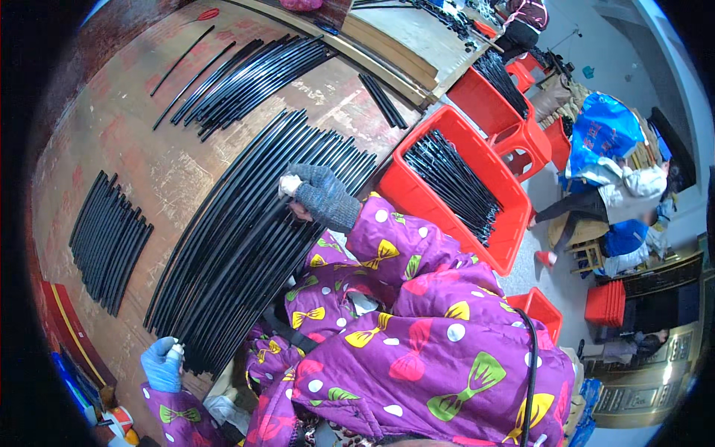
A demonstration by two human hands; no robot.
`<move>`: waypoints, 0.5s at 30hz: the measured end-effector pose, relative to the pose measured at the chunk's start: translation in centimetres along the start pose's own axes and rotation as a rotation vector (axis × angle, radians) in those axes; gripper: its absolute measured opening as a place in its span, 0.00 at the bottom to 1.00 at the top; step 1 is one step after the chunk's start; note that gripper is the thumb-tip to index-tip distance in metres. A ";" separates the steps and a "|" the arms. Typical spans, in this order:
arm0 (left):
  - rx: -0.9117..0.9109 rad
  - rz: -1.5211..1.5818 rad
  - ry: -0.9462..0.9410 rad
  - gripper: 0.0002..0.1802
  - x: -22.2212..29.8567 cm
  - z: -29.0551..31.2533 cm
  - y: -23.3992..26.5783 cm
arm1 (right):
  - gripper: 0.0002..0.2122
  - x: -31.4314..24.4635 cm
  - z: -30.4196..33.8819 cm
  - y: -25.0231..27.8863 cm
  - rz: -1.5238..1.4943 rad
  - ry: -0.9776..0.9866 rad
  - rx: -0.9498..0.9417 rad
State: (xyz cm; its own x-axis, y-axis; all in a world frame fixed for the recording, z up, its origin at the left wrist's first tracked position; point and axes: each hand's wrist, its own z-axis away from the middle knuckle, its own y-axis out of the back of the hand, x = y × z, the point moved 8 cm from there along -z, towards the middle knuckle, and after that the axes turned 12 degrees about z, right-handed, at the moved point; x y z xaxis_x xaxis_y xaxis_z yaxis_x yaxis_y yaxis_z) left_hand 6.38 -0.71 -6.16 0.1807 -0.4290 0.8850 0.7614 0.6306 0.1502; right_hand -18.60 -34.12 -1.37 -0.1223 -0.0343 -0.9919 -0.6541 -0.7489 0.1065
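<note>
A wide row of long, thin black rods [223,231] lies side by side on the worn brown table in front of me. My left hand [162,365], in a blue glove with white wrapping on a fingertip, is closed at the near-left ends of these rods. Farther along the same row, my right hand [326,197] wears a grey knit glove with white-wrapped fingertips. Its fingers are bent down and closed on a rod near the right part of the row. Exactly which rod each hand pinches is hard to make out.
Shorter black rods [110,242] lie at the table's left, another group [246,86] at the back. A red crate [514,223] of black rods stands at my right, with a second red crate [465,93] beyond. Other people [633,194] are at the far right.
</note>
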 end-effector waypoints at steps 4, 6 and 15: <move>0.063 -0.143 -0.189 0.07 3.0 1.1 -0.6 | 0.08 0.3 -0.2 -1.0 0.021 -0.006 -0.002; 0.046 -0.243 -0.366 0.08 3.8 1.4 -1.0 | 0.08 0.3 -0.1 -1.3 0.010 -0.017 0.004; 0.133 -0.561 -0.903 0.10 8.2 4.7 -3.0 | 0.07 0.4 -0.1 -0.6 0.015 -0.059 0.036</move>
State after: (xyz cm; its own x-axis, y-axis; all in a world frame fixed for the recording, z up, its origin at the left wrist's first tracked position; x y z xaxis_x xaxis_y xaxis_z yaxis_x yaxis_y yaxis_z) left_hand 2.61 -3.11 2.76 -0.7432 -0.0771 0.6647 0.5083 0.5809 0.6357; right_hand -18.19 -33.71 -1.87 -0.1754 -0.0053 -0.9845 -0.6785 -0.7240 0.1248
